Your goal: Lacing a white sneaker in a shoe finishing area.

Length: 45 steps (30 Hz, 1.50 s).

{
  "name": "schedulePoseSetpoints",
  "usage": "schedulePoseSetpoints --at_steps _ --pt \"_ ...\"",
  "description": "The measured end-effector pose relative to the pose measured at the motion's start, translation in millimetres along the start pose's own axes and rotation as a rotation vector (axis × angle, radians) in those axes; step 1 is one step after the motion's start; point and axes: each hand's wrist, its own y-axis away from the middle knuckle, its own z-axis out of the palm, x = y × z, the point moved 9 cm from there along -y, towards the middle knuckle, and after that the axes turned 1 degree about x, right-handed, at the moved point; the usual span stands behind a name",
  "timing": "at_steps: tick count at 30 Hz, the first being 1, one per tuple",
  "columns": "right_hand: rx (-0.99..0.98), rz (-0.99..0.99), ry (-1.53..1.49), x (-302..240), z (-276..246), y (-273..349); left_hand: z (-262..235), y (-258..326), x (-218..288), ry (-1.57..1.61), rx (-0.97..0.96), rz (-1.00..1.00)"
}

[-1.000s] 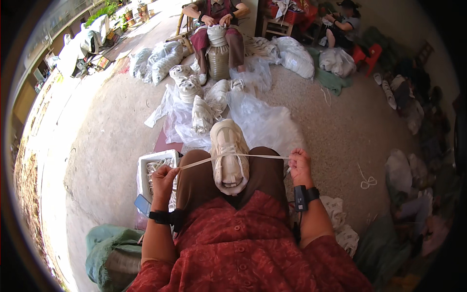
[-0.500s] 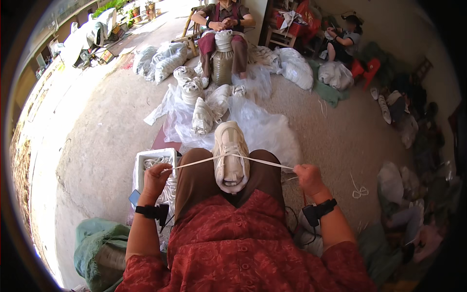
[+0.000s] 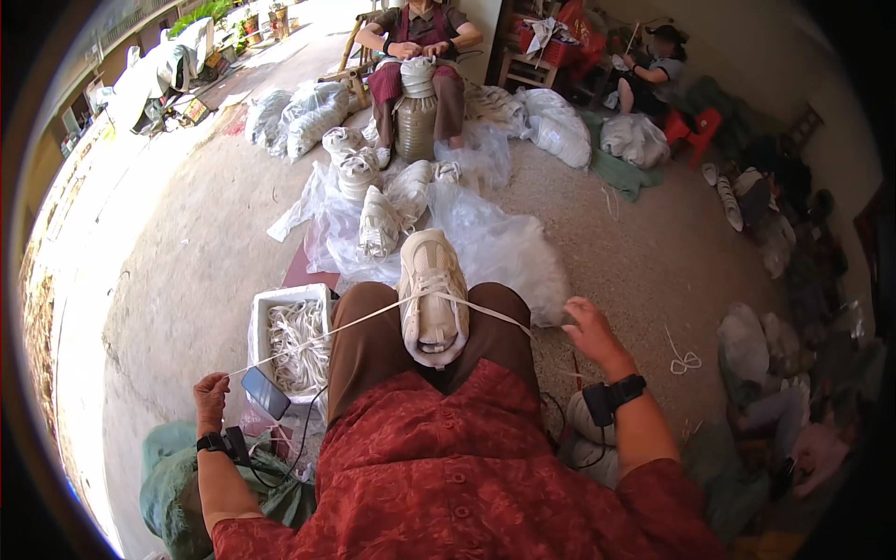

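A bare concrete floor [image 3: 187,271] spreads out ahead. A white shoe [image 3: 431,297] rests between the knees. The left hand [image 3: 211,399] and right hand [image 3: 590,329] each pinch 1 end of its lace [image 3: 327,329], fingers closed, pulled wide apart.

My knees hide the lower part of the shoe [image 3: 432,299]. Out past the shoe, my left hand [image 3: 211,399] is closed, so the lace [image 3: 322,334] end inside it can't be seen. Whether my right hand [image 3: 590,331] grips the lace, I can't tell.
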Motion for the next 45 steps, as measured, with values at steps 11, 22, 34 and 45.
schedulePoseSetpoints --at_steps 11,22,34,45 --pt "0.065 -0.085 -0.293 -44.2 41.7 -45.2 -98.0 -6.8 -51.6 0.0 0.115 0.013" --pt "0.274 0.534 -0.055 208.4 -125.1 177.3 -178.3 30.8 -131.6 -0.065 0.146 -0.212" --pt "0.254 0.816 0.198 305.4 -121.9 338.1 -96.7 46.2 -147.9 -0.575 0.025 -0.402" --pt "-0.052 1.093 -0.881 214.9 58.3 157.9 144.7 42.9 39.4 0.354 -0.357 -0.303"
